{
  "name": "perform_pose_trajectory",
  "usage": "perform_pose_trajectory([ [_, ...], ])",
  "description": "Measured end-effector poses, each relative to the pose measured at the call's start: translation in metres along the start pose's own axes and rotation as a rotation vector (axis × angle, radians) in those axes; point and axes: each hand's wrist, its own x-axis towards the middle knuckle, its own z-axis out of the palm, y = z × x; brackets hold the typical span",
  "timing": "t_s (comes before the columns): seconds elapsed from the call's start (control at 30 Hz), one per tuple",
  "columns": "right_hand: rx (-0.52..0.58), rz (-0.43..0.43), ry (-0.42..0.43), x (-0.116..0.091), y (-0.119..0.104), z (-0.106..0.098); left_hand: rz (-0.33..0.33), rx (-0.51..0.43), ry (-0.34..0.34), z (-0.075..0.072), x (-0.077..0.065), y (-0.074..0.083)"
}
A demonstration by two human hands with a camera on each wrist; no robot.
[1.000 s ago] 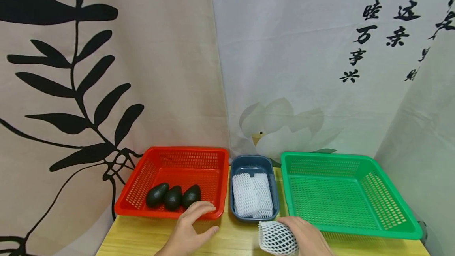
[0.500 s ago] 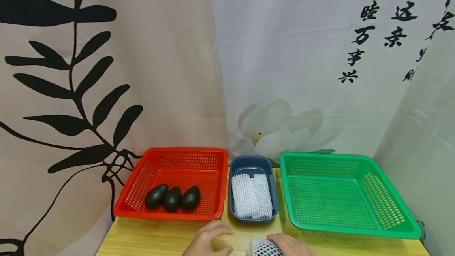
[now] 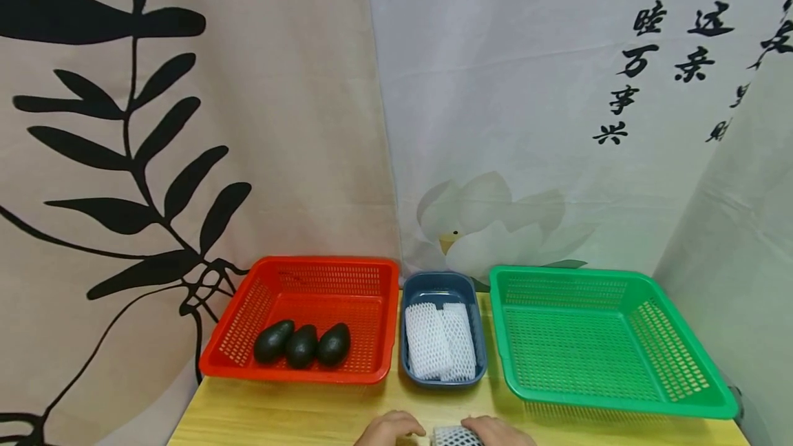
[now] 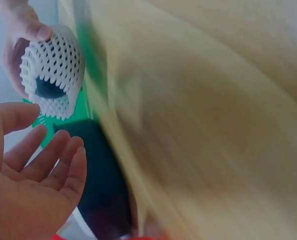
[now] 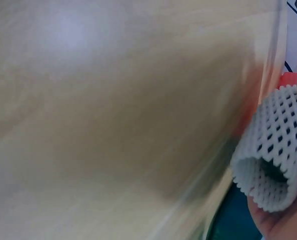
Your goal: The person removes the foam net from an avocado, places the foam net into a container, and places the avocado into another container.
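My right hand [image 3: 498, 431] grips a white foam fruit net [image 4: 58, 65] at the front edge of the table. Inside its open end a dark round thing shows, which looks like an avocado [image 4: 49, 89]. The same net [image 5: 276, 135] fills the right side of the right wrist view. My left hand [image 4: 36, 180] is held just beside it, fingers loosely bent and apart, with nothing in them. Three dark avocados [image 3: 301, 347] lie in the red basket [image 3: 328, 374]. Two flat foam nets [image 3: 427, 341] rest in the blue tray [image 3: 441, 281]. The head view cuts off both hands.
A green basket [image 3: 570, 343] stands at the right of the wooden table [image 3: 285, 411], with the blue tray between it and the red basket. A printed curtain [image 3: 297, 102] hangs close behind them all.
Both hands have drawn back toward the table's front edge, the right one carrying the foam net. My left hand has come away from the red basket and nearer the net.
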Motion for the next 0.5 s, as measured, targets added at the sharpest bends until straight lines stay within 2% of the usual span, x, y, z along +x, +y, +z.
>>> perform_pose_trajectory([
  [0.07,0.019,0.019,-0.041,0.001,0.001,0.001,0.034,0.007,0.001,0.005,0.001,-0.002],
  [0.2,0.039,0.036,-0.078,0.002,0.005,0.004,0.060,0.036,0.023,0.014,0.001,-0.003],
  [0.37,0.043,0.022,-0.048,-0.001,0.007,0.010,0.044,0.064,0.062,0.025,0.000,-0.004],
  [0.5,0.039,-0.052,-0.014,-0.001,0.010,0.014,0.045,0.058,0.087,0.030,-0.001,-0.003],
])
